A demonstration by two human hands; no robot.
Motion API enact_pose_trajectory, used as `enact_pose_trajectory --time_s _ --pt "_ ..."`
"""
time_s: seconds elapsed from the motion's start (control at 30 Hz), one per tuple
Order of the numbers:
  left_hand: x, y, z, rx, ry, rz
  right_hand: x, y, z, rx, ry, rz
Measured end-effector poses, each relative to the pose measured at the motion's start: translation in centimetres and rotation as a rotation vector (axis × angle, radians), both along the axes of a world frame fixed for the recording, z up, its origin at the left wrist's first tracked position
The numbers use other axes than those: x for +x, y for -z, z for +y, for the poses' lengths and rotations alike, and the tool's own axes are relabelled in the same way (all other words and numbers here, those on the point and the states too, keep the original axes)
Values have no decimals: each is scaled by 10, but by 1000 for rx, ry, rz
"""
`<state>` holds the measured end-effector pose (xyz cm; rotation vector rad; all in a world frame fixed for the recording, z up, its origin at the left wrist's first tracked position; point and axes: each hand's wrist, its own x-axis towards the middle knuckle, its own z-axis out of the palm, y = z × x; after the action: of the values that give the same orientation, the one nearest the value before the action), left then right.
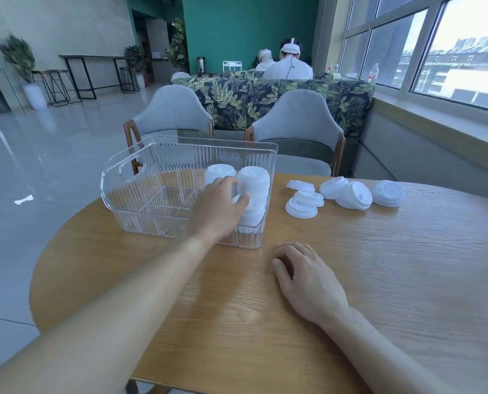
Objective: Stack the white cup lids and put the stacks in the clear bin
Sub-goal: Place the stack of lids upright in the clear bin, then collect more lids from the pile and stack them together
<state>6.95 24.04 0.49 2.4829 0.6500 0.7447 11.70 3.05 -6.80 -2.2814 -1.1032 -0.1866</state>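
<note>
While left hand (223, 206) grips a lid stack (250, 210) inside the clear bin (129, 180), right hand (302, 274) loosely curled, empty: release, then gather loose lids (342, 193).

head view, facing down, table (351, 280) close

No legible text, label or number anywhere.
</note>
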Motion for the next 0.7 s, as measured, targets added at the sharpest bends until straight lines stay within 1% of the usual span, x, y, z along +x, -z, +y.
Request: enact_pose_trajectory --time_s 0.1,0.13,0.2,0.33,0.53,0.7 --pt "-14 12 -24 79 5 -308 -2 2 -7 13 10 8" --pt "-19 16 -34 72 12 -371 -3 2 -9 13 13 10" --pt "-28 25 -55 22 26 -412 -5 2 -16 12 18 10" --pt "-37 45 -95 -33 69 -348 -9 1 -33 12 39 -1" --pt "-22 66 -138 -82 135 -151 2 2 -68 1 103 -15" --pt "6 67 -159 46 140 -47 25 2 -104 -22 182 -35"
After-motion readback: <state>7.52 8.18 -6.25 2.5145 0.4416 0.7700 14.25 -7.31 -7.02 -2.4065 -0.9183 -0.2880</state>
